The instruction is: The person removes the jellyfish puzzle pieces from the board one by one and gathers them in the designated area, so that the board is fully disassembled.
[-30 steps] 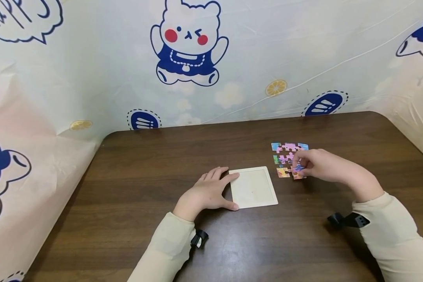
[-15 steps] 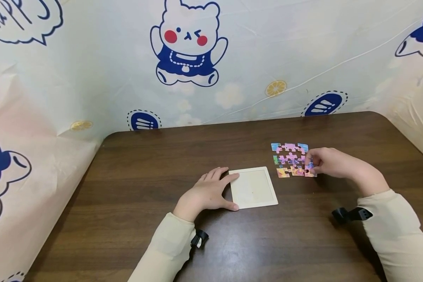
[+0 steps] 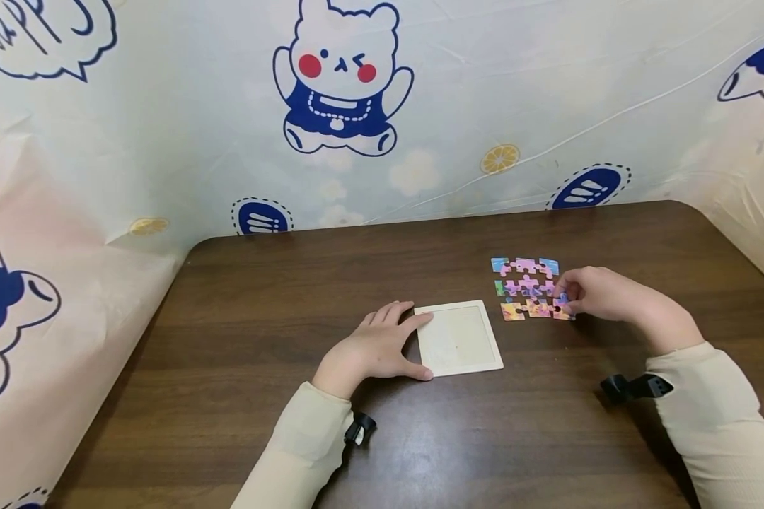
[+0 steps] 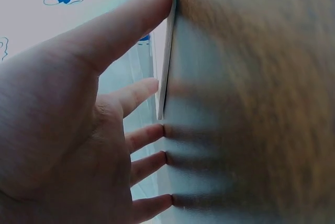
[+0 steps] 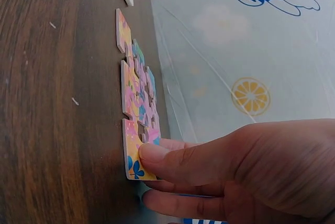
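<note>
On the table lies a shallow white puzzle tray (image 3: 458,339) with nothing in its recess. My left hand (image 3: 378,346) rests at its left side, thumb and index finger touching the edge. In the left wrist view the other fingertips meet the tabletop. Colourful jigsaw pieces (image 3: 527,285) lie in three rows to the tray's right, with gaps between rows. My right hand (image 3: 601,300) pinches the yellow-and-pink corner piece (image 5: 133,156) at the near right end of the bottom row. In the right wrist view the thumb lies on its face; the hand hides part of it.
The brown wooden table (image 3: 261,318) extends around both hands. A printed cloth (image 3: 204,127) with cartoon bears stands behind it and along both sides. Black bands (image 3: 359,430) are worn at the cream sleeves.
My right hand has moved slightly right, bringing the corner piece to the right end of the bottom row, where it stays over the last half second. My left hand and the tray keep their places.
</note>
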